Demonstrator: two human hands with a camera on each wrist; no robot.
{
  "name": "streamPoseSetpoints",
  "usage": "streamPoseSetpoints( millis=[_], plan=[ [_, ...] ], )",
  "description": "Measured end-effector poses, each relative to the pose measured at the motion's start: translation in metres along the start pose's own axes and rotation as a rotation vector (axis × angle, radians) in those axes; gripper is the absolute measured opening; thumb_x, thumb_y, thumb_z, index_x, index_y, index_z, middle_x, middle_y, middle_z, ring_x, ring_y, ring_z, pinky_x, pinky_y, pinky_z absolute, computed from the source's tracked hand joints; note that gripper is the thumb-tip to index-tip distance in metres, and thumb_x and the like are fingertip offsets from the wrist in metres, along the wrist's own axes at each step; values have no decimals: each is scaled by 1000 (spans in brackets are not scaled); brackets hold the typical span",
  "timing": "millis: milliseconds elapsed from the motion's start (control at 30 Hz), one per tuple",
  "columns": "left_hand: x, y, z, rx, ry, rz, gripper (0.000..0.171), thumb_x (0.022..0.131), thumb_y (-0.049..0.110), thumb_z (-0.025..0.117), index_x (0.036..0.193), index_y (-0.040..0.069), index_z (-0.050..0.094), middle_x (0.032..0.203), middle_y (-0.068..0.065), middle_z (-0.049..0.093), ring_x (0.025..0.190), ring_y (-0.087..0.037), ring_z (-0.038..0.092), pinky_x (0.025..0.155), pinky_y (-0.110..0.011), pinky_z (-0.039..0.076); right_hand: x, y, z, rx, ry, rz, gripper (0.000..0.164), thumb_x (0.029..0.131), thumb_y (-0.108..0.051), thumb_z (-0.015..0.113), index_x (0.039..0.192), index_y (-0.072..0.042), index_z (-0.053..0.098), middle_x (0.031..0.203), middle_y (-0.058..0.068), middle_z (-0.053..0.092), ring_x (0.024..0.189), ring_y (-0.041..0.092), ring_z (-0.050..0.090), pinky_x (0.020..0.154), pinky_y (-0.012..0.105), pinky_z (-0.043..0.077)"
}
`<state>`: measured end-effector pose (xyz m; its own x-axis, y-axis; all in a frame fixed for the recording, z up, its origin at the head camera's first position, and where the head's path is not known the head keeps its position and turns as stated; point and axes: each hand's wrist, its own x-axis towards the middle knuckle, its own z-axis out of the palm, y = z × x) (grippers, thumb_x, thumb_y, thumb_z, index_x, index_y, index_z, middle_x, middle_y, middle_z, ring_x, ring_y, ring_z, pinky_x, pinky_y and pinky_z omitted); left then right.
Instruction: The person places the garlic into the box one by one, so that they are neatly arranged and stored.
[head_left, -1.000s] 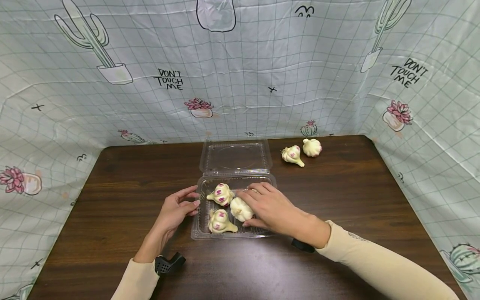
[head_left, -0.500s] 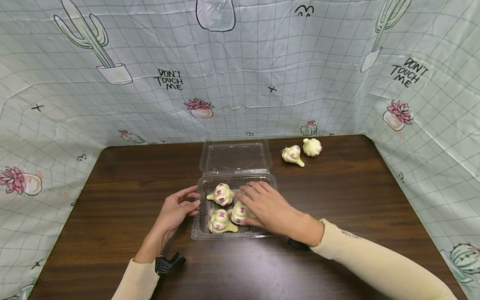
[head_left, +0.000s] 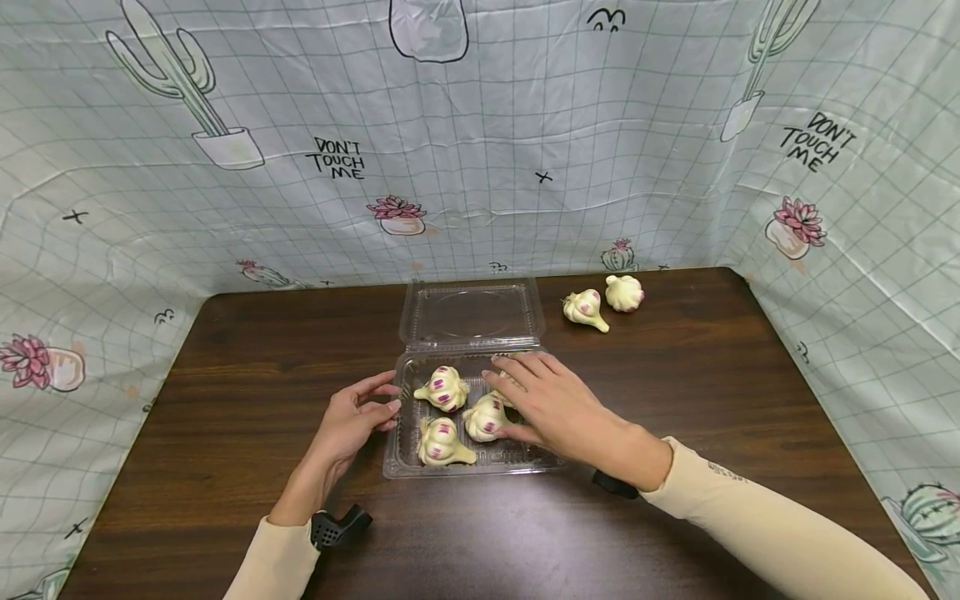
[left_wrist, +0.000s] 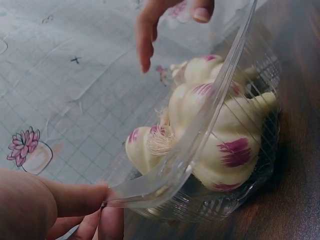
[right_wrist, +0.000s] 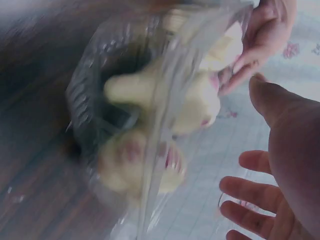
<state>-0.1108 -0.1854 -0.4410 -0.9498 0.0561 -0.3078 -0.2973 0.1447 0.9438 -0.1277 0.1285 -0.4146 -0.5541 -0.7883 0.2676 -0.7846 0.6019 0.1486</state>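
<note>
The right hand [head_left: 555, 408] has slid further right over the open plastic clamshell [head_left: 480, 472], and the middle garlic bulb [head_left: 486, 419] has shifted slightly toward the back. My read: that bulb is placed now, nobody's gripping it. Right hand is empty, fingers spread, thumb just beside the bulb. Left hand [head_left: 351, 421] pinches the clamshell's left rim, with the rear-left bulb [head_left: 444, 389] and front-left bulb [head_left: 442, 442] nearest. Another bulb [head_left: 505, 390] is mostly hidden by the right hand.
</note>
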Motion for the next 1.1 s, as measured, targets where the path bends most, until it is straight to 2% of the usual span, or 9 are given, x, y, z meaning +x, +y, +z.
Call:
streamPoseSetpoints(
  millis=[367, 633, 867, 1100],
  plan=[
    [0, 0, -2, 8, 7, -4, 54, 104, -5, 62, 155, -4, 47, 138, -27, 55, 89, -7, 69, 75, -18, 60, -21, 43, -6, 32, 104, 116, 73, 90, -48, 82, 144, -4, 60, 148, 18, 59, 131, 39, 57, 112, 54, 46],
    [0, -1, -2, 5, 4, 5, 54, 103, -5, 62, 155, -6, 46, 140, -29, 54, 88, -7, 69, 74, -19, 60, -36, 79, 2, 25, 154, 210, 72, 91, -46, 78, 143, 0, 59, 143, 23, 59, 126, 44, 56, 105, 58, 47],
    [0, -2, -1, 8, 6, 5, 53, 103, -6, 61, 155, -5, 47, 139, -28, 55, 89, -7, 70, 75, -19, 60, -45, 103, 13, 19, 131, 306, 68, 92, -42, 80, 141, 1, 60, 146, 26, 57, 127, 47, 56, 103, 61, 47],
    [2, -2, 0, 10, 8, 5, 53, 103, -6, 62, 155, -5, 48, 137, -27, 56, 88, -6, 69, 75, -18, 60, -49, 120, 24, 9, 94, 365, 73, 94, -38, 81, 148, 2, 56, 154, 26, 51, 136, 48, 52, 111, 62, 44]
  ],
)
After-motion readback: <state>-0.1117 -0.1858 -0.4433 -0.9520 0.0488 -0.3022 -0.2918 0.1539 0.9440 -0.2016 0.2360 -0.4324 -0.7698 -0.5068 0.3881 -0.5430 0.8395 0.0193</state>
